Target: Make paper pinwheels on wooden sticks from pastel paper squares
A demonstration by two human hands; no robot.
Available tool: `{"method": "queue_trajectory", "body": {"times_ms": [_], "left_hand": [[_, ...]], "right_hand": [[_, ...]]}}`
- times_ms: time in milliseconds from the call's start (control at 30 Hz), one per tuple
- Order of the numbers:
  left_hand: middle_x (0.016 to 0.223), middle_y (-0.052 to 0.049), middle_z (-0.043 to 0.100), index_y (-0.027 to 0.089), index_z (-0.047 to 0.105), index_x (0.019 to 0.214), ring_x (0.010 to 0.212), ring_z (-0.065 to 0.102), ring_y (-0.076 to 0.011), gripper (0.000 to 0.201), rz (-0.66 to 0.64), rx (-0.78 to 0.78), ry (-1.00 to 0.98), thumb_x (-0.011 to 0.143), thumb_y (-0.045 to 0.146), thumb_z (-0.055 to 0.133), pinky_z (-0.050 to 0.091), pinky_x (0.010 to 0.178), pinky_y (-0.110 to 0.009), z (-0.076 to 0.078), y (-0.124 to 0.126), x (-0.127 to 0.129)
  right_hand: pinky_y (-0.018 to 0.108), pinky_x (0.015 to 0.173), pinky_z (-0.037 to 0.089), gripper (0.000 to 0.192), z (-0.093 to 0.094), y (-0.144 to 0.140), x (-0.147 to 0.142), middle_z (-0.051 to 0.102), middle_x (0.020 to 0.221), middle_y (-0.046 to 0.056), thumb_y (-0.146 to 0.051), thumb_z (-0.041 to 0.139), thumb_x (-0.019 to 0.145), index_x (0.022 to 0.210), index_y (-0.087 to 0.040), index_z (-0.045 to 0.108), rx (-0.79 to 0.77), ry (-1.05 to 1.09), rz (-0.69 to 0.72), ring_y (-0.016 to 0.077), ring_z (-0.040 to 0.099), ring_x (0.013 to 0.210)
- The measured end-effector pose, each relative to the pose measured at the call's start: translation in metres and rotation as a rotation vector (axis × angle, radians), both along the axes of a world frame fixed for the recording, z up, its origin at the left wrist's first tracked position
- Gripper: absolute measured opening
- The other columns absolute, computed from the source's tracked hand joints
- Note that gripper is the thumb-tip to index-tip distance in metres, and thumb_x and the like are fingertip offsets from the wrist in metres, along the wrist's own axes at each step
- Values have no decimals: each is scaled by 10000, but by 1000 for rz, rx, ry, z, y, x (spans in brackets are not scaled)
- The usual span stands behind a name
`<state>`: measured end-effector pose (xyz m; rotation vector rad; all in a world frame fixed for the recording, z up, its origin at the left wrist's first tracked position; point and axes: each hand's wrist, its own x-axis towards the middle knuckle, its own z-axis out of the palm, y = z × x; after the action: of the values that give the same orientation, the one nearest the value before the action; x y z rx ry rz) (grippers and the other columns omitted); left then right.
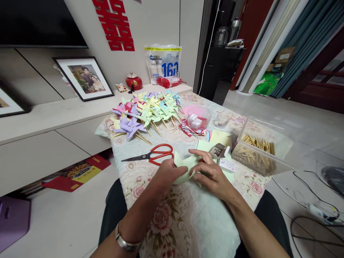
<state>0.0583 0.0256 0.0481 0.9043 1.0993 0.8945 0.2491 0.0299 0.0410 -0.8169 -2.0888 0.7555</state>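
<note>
**One green sheet in hand, a heap of pinwheels already made**

Both hands are closed around a single pale green paper sheet (185, 165), held just above the near part of the surface (188, 222). The left hand (168, 174) pinches its left edge between thumb and fingers; the right hand (209, 173) grips the right side, its fingers curled over the top edge. The sheet is curved, not yet shaped into a wheel, so this piece looks to be at an early stage.

Just beyond the hands lies one pair of red-handled scissors (154, 154), blades closed. To the right is a small stack of uncut green and yellow paper (219, 138) with a small open box (218, 150) on it, so more sheets seem left to work. One clear tub of wooden sticks (255, 148) stands further right, too many sticks to count.

At the far side lies the finished heap of pinwheels (146, 113): well over a dozen in purple, pink, yellow, green and blue, overlapping too much for an exact count. Beside it stands one clear round bowl (198, 118) of small white pieces.
</note>
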Motion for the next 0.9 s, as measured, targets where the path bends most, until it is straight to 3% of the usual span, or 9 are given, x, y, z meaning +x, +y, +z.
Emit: {"method": "queue_trajectory", "body": {"times_ms": [167, 300, 567, 900], "left_hand": [[633, 23, 616, 140, 690, 743, 564, 491, -107, 167, 27, 18, 15, 618, 248, 716, 365, 541, -222, 4, -3, 9], [657, 14, 631, 135, 699, 783, 577, 502, -112, 202, 44, 18, 44, 614, 246, 704, 369, 536, -221, 3, -3, 14], [611, 10, 623, 135, 668, 751, 529, 489, -112, 206, 108, 19, 63, 613, 282, 711, 362, 506, -225, -3, -4, 18], [595, 14, 610, 155, 617, 693, 524, 510, -127, 186, 119, 31, 68, 608, 301, 694, 393, 516, -244, -5, -4, 18]], "right_hand": [[479, 1075, 347, 108, 0, 2, 2, 552, 1413, 95, -276, 619, 946, 890, -231, 699, -58, 47, 18, 290, 456, 1306], [468, 1088, 327, 135, 1, 2, 3, 548, 1421, 79, -259, 589, 959, 870, -229, 686, -109, 60, 29, 279, 444, 1322], [474, 1082, 289, 81, -2, 2, 3, 555, 1421, 75, -251, 662, 890, 817, -232, 691, -169, 79, -106, 290, 471, 1304], [493, 1093, 274, 88, 0, 1, 1, 569, 1414, 96, -167, 641, 807, 732, -211, 650, -235, 56, -129, 305, 474, 1318]]}}
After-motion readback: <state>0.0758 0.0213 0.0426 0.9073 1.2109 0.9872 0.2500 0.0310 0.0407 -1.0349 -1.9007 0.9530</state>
